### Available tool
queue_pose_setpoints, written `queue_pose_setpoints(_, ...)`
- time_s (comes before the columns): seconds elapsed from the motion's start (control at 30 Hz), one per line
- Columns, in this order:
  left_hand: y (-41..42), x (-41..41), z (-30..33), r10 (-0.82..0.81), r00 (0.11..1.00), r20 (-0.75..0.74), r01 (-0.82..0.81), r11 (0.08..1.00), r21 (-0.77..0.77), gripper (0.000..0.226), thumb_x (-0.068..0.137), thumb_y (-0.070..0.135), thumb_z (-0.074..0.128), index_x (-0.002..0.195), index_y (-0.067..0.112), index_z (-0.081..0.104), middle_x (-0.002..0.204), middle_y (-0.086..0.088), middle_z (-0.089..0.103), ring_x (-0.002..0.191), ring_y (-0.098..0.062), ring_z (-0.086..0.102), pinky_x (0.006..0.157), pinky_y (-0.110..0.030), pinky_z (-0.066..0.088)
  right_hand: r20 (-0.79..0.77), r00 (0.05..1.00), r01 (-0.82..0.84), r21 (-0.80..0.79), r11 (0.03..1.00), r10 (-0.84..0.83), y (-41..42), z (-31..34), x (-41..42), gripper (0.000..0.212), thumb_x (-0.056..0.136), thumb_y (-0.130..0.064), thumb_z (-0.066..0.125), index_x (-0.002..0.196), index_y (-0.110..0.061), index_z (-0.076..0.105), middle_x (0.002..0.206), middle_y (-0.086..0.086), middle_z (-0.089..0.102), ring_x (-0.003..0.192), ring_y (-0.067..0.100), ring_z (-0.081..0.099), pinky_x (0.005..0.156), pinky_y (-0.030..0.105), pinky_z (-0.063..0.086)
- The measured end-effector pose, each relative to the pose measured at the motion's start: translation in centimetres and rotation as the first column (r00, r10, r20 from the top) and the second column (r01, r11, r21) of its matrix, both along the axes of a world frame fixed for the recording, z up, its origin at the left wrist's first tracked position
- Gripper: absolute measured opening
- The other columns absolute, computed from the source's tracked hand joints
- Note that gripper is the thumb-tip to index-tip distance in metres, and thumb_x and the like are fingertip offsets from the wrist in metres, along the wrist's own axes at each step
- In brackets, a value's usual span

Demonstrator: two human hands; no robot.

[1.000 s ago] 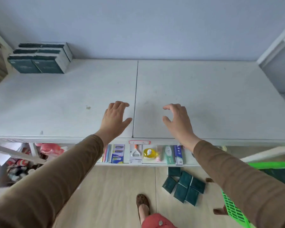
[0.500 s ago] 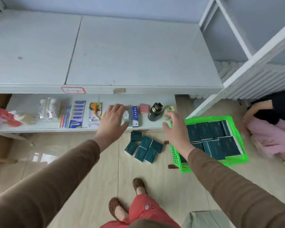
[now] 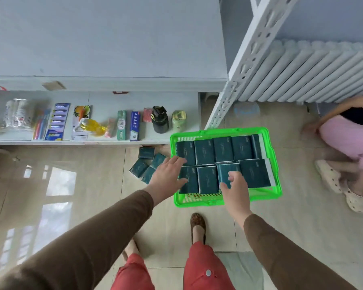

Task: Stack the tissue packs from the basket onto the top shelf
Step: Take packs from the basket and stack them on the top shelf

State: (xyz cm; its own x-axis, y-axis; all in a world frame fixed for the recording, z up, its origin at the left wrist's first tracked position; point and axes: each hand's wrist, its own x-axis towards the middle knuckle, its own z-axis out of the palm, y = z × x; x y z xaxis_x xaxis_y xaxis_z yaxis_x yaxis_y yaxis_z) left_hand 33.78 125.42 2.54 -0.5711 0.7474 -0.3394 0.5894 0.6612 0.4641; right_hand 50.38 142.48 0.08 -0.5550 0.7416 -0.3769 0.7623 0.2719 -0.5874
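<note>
Both arms in brown sleeves reached down over the green basket (image 3: 225, 200) on the floor. The left hand (image 3: 169, 174) hovered at the basket's left rim, its grip loose, fingers spread and holding nothing. The right hand (image 3: 235, 188) hung above the near row, fingers relaxed and apart, also holding nothing. The dark teal tissue packs (image 3: 223, 149) lay flat in two rows, filling the basket.

hands (image 3: 168, 174) (image 3: 236, 189) over tissue packs (image 3: 204, 151), green basket (image 3: 278, 164)
</note>
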Motion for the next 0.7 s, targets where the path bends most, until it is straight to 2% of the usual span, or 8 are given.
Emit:
queue_pose_setpoints(0.07,3.9,2.0,-1.8,-0.049,0.999,0.022,0.049,0.999,-0.023,0.067,0.082,0.038,0.069,0.141,0.019,0.042,0.133,-0.002,0.047,0.125,-0.026,0.043,0.107,-0.038,0.034,0.026,0.991,0.129,-0.037,0.991,-0.128,2.9,-1.6,1.9,0.044,0.088,-0.008,0.068,0.128,-0.003,0.051,0.122,0.013,0.057,0.112,0.031,0.057,0.098,0.045,0.046)
queue_pose_setpoints(0.13,7.4,3.6,-3.6,-0.083,0.996,0.037,0.084,0.995,-0.044,0.074,0.078,0.041,0.072,0.141,0.019,0.040,0.132,-0.003,0.047,0.123,-0.026,0.043,0.103,-0.041,0.038,0.049,0.948,0.320,-0.109,0.941,-0.316,5.3,-3.1,3.1,0.056,0.086,-0.007,0.071,0.134,0.002,0.045,0.129,0.019,0.052,0.119,0.035,0.054,0.102,0.043,0.043)
queue_pose_setpoints(0.23,11.8,5.3,-6.4,-0.143,0.989,0.033,0.146,0.986,-0.081,0.087,0.072,0.046,0.078,0.143,0.018,0.036,0.132,-0.003,0.046,0.121,-0.027,0.043,0.102,-0.041,0.041,0.132,0.796,0.602,-0.276,0.750,-0.590,7.8,-5.4,3.3,0.075,0.084,-0.011,0.076,0.144,0.004,0.034,0.140,0.020,0.046,0.125,0.032,0.050,0.099,0.034,0.038)
queue_pose_setpoints(0.3,14.2,5.8,-8.3,-0.184,0.983,0.017,0.185,0.975,-0.122,0.097,0.067,0.051,0.081,0.144,0.016,0.034,0.133,-0.003,0.045,0.121,-0.026,0.043,0.102,-0.041,0.040,0.199,0.682,0.718,-0.369,0.591,-0.704,9.0,-6.8,2.9,0.071,0.081,-0.014,0.081,0.136,0.004,0.039,0.133,0.018,0.053,0.107,0.028,0.053,0.090,0.032,0.038)
queue_pose_setpoints(0.37,16.2,6.3,-10.2,-0.218,0.976,0.003,0.215,0.961,-0.175,0.105,0.063,0.056,0.083,0.145,0.014,0.031,0.133,-0.004,0.044,0.121,-0.026,0.042,0.103,-0.042,0.040,0.259,0.615,0.766,-0.420,0.487,-0.744,10.0,-8.2,2.4,0.073,0.079,-0.022,0.084,0.133,0.002,0.041,0.129,0.015,0.056,0.102,0.027,0.052,0.088,0.036,0.043)
queue_pose_setpoints(0.53,18.9,6.7,-13.9,-0.284,0.959,-0.024,0.268,0.928,-0.259,0.114,0.055,0.059,0.086,0.143,0.013,0.030,0.130,-0.006,0.045,0.119,-0.028,0.042,0.100,-0.042,0.041,0.315,0.556,0.802,-0.446,0.397,-0.769,12.4,-11.6,1.7,0.101,0.076,-0.042,0.085,0.146,0.003,0.030,0.137,0.015,0.052,0.123,0.031,0.054,0.104,0.041,0.045)
queue_pose_setpoints(0.6,19.3,6.7,-14.8,-0.271,0.963,0.008,0.263,0.927,-0.268,0.114,0.053,0.057,0.088,0.141,0.014,0.030,0.128,-0.007,0.045,0.118,-0.029,0.043,0.098,-0.044,0.044,0.314,0.605,0.749,-0.537,0.389,-0.732,13.0,-12.7,2.0,0.088,0.083,-0.042,0.079,0.146,0.002,0.036,0.143,0.018,0.052,0.127,0.035,0.055,0.104,0.045,0.048)
queue_pose_setpoints(0.7,19.7,6.5,-15.3,-0.239,0.971,0.024,0.236,0.935,-0.265,0.107,0.052,0.053,0.090,0.134,0.015,0.034,0.123,-0.008,0.049,0.115,-0.030,0.047,0.095,-0.044,0.046,0.288,0.605,0.721,-0.593,0.358,-0.742,13.0,-13.2,2.4,0.074,0.087,-0.038,0.075,0.142,0.001,0.044,0.132,0.017,0.059,0.119,0.034,0.060,0.102,0.044,0.050)
